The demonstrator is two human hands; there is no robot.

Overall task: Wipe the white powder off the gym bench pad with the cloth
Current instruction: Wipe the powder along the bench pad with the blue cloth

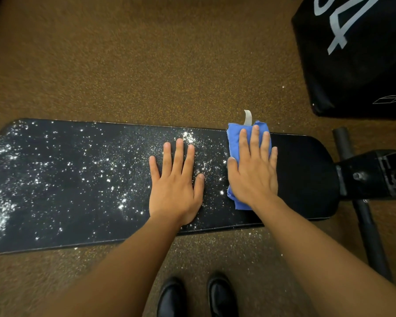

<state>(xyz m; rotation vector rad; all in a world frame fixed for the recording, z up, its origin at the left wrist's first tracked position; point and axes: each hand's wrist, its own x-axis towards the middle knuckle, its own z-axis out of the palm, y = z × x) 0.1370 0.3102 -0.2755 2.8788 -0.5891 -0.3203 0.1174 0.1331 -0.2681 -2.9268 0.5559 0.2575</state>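
A long black gym bench pad [306,175] runs left to right across the view. White powder [55,175] speckles its left and middle parts, thickest at the far left; the right end looks bare. A folded blue cloth [233,140] with a white tag lies on the pad right of centre. My right hand [253,170] presses flat on the cloth, fingers together and pointing away from me. My left hand [176,181] lies flat on the powdered pad just left of the cloth, fingers spread, holding nothing.
Black metal frame parts and a tube [366,225] stick out at the pad's right end. A large black padded block with white lettering [357,53] stands at the top right. Speckled brown floor [146,65] surrounds the bench. Two black shoes [197,296] show below.
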